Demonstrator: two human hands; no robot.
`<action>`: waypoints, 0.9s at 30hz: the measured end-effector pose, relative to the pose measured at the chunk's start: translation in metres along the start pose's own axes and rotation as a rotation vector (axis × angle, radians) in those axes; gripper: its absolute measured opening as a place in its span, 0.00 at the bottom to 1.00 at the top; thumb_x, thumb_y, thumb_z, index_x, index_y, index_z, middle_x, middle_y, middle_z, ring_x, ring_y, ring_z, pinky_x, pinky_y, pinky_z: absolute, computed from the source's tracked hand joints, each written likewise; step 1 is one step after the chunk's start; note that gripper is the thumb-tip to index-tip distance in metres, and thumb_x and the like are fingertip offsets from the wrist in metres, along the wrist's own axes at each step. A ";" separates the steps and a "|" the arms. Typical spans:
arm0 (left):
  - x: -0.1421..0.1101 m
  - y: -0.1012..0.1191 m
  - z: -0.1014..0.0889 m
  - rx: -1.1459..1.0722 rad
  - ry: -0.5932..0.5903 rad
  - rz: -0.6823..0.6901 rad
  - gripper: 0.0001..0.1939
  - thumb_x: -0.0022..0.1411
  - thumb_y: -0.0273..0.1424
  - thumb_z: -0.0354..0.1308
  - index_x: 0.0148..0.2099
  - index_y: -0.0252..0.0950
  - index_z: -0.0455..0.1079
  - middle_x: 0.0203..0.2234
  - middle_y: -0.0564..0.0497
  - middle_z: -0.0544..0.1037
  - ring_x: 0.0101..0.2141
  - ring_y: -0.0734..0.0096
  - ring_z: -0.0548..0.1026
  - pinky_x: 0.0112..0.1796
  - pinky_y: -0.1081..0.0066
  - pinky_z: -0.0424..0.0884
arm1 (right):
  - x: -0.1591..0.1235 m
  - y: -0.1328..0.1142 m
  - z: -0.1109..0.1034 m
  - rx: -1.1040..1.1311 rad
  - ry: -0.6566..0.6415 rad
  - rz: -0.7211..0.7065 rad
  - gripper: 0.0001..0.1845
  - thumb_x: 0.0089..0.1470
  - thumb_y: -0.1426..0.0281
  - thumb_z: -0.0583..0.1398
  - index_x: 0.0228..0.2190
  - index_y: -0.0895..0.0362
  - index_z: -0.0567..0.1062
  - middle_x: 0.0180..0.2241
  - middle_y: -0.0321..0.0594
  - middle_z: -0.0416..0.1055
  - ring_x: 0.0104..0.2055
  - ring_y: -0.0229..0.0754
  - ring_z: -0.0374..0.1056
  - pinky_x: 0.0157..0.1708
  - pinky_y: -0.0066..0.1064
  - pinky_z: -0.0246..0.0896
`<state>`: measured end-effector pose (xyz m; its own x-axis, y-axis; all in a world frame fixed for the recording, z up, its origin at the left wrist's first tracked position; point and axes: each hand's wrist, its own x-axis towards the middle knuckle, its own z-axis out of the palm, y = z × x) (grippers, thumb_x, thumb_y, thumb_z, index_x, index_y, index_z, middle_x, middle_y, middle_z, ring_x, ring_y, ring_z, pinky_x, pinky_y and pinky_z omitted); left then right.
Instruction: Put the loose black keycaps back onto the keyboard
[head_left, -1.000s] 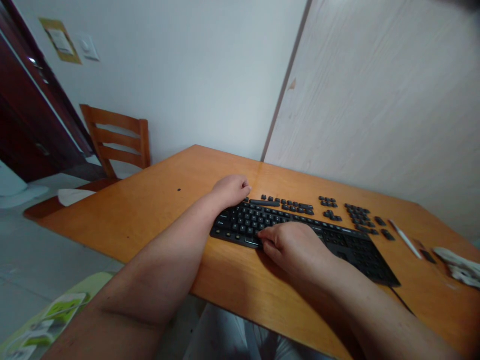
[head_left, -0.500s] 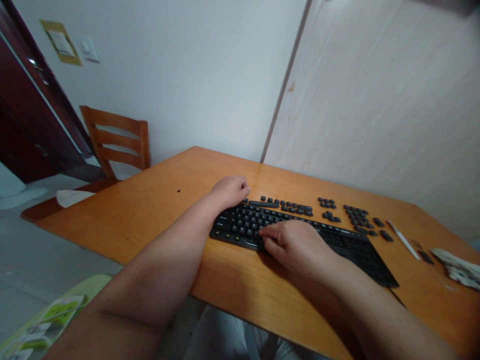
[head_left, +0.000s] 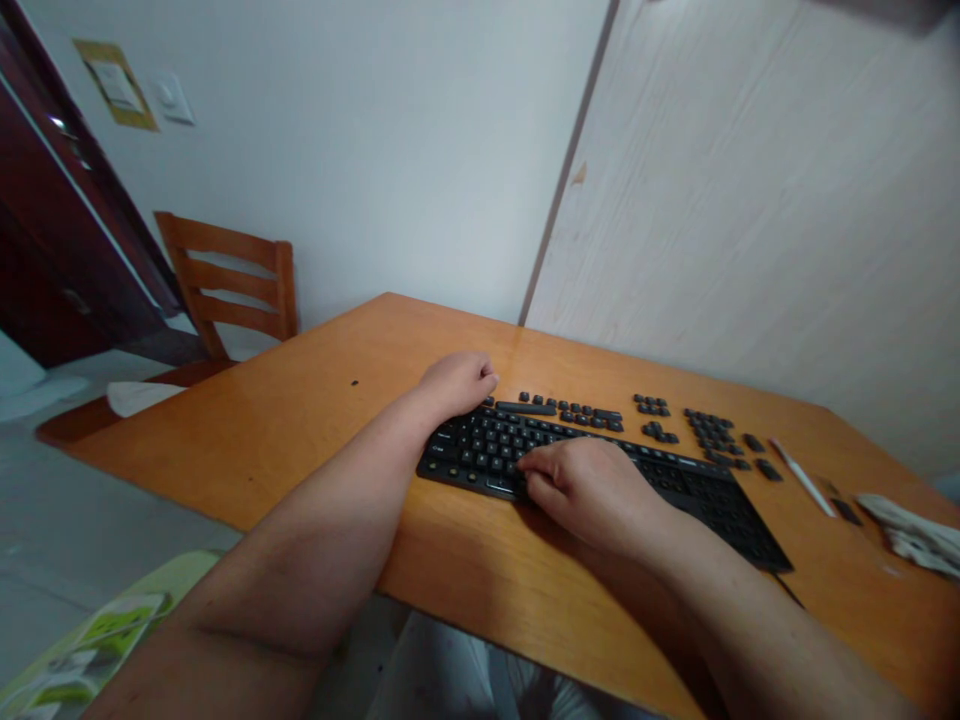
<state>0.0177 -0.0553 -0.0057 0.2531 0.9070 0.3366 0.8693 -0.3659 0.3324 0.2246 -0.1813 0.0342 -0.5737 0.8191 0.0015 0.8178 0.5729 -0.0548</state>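
Note:
A black keyboard (head_left: 495,447) lies on the wooden table, its left part filled with keys and several bare positions along its near row. My right hand (head_left: 581,490) rests over the middle of it, fingers curled and the index fingertip down on the keys; whatever it may pinch is hidden. At the keyboard's far left edge my left hand (head_left: 459,383) is closed, and its inner side is out of sight. Just beyond the keyboard lie a long keycap (head_left: 526,408), probably the space bar, and loose keycaps (head_left: 592,420) in rows.
More keycaps (head_left: 712,435) stand grouped at the right. Beyond them are a white pen-like stick (head_left: 802,478), a small dark piece (head_left: 847,511) and a crumpled cloth (head_left: 911,530). A wooden chair (head_left: 229,280) stands left of the table (head_left: 322,430); a wall runs behind.
The view has shifted very slightly. Both hands keep their places on and beside the keyboard, and no keycap has visibly moved.

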 end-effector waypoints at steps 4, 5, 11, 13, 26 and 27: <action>0.001 -0.001 0.001 -0.008 -0.001 -0.001 0.12 0.62 0.39 0.53 0.38 0.39 0.74 0.34 0.49 0.80 0.33 0.65 0.75 0.31 0.70 0.64 | -0.001 0.001 -0.002 0.014 0.005 -0.012 0.15 0.58 0.70 0.53 0.33 0.51 0.80 0.35 0.37 0.80 0.38 0.44 0.75 0.37 0.31 0.59; 0.001 -0.001 0.001 -0.008 -0.006 -0.005 0.12 0.62 0.39 0.53 0.38 0.39 0.74 0.34 0.49 0.80 0.34 0.65 0.75 0.31 0.70 0.65 | -0.001 0.001 -0.001 0.020 0.004 -0.020 0.15 0.58 0.70 0.53 0.34 0.50 0.81 0.36 0.36 0.80 0.39 0.44 0.75 0.38 0.31 0.59; 0.000 0.001 0.000 0.000 -0.026 -0.017 0.12 0.62 0.39 0.53 0.39 0.39 0.74 0.35 0.49 0.81 0.34 0.65 0.75 0.31 0.70 0.64 | 0.000 -0.003 0.003 0.011 -0.002 -0.036 0.16 0.58 0.70 0.53 0.36 0.50 0.81 0.37 0.37 0.81 0.38 0.43 0.75 0.37 0.30 0.60; 0.000 0.001 0.000 -0.003 -0.028 -0.012 0.12 0.62 0.40 0.53 0.38 0.39 0.74 0.35 0.49 0.81 0.34 0.65 0.75 0.31 0.70 0.64 | 0.000 -0.004 0.003 0.002 -0.001 -0.031 0.15 0.58 0.70 0.53 0.34 0.51 0.81 0.35 0.38 0.81 0.37 0.43 0.75 0.36 0.31 0.59; 0.005 -0.006 0.005 -0.058 -0.047 0.015 0.16 0.62 0.43 0.52 0.37 0.38 0.74 0.32 0.48 0.80 0.32 0.65 0.75 0.30 0.69 0.63 | 0.001 -0.007 0.001 -0.011 0.048 -0.044 0.16 0.58 0.68 0.52 0.31 0.54 0.80 0.32 0.41 0.80 0.34 0.44 0.73 0.33 0.32 0.56; 0.005 -0.006 0.006 -0.065 -0.053 0.013 0.16 0.62 0.43 0.52 0.36 0.37 0.74 0.32 0.48 0.80 0.32 0.65 0.74 0.30 0.69 0.63 | 0.001 -0.007 0.002 -0.014 0.041 -0.044 0.15 0.58 0.68 0.53 0.31 0.54 0.80 0.32 0.41 0.80 0.34 0.44 0.73 0.33 0.32 0.56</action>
<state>0.0158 -0.0472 -0.0110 0.2879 0.9112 0.2945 0.8369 -0.3889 0.3852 0.2176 -0.1843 0.0328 -0.6067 0.7937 0.0448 0.7927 0.6082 -0.0399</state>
